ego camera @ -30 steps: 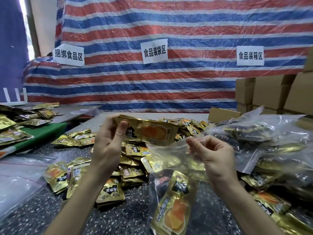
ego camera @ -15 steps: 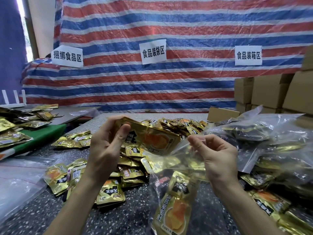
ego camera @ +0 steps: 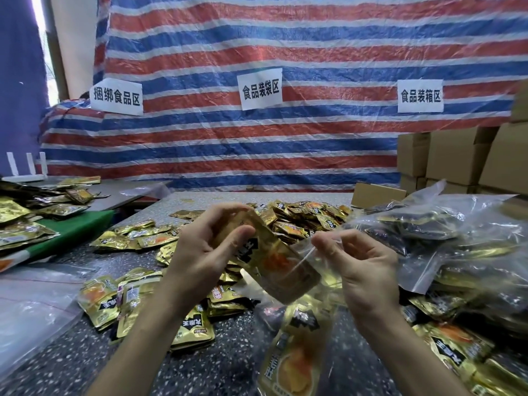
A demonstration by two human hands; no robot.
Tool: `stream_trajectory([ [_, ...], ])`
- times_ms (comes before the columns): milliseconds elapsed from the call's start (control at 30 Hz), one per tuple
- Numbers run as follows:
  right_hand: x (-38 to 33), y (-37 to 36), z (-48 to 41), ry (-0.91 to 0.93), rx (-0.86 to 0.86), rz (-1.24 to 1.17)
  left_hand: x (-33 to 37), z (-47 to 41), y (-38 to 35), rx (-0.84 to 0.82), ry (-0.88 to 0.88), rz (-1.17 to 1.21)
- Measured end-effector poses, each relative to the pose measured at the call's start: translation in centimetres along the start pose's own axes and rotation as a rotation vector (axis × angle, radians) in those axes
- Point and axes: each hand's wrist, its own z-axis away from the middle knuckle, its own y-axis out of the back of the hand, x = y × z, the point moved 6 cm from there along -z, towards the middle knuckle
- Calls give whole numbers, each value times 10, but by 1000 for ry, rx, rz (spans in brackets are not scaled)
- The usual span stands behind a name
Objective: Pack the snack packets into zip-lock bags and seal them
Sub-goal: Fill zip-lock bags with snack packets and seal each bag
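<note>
1. One tilted gold foil snack packet [ego camera: 268, 261], gripped by the left hand [ego camera: 200, 261], is poking into a clear plastic zip-lock bag [ego camera: 325, 284].
2. The right hand [ego camera: 363, 270] is pinching that bag's rim above the speckled surface [ego camera: 71, 361].

Loose snack packets [ego camera: 300, 217] lie heaped on the middle of the table [ego camera: 228, 364], with empty zip-lock bags [ego camera: 31, 307] at its left and filled zip-lock bags [ego camera: 463, 238] piled at its right. Cardboard boxes [ego camera: 457, 155] stand behind the filled bags, and a tarpaulin [ego camera: 257, 138] hangs behind the table.
</note>
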Motion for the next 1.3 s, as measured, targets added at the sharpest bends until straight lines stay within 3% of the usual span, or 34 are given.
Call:
stream_trajectory([
  [167, -1, -15, 6, -53, -63, -61, 1, 2, -21, 54, 36, -11],
  [300, 0, -12, 5, -110, -17, -182, -5, 1, -23, 90, 125, 47],
  [467, 2, -11, 4, -105, 25, -250, -11, 6, -44, -258, 238, -123],
  [533, 5, -5, 2, -132, 95, -322, -13, 5, -43, -297, 245, -199],
  [700, 10, 11, -3, -201, 173, -389, -25, 8, -28, -366, 384, 20],
  [767, 10, 11, -4, -208, 153, -317, -26, 7, -22, -312, 368, 79],
  [900, 7, 16, -9, -154, 83, -66, -21, 1, -4, -28, 280, 189],
  [1033, 0, 21, -15, -110, -102, 205, -17, -1, 5, 151, 286, 396],
  [1167, -10, 26, -18, -56, -122, 192, -17, -3, 7, 205, 340, 543],
  [1300, -19, 26, -19, -5, -131, 37, -5, -3, 9, 181, 271, 526],
])
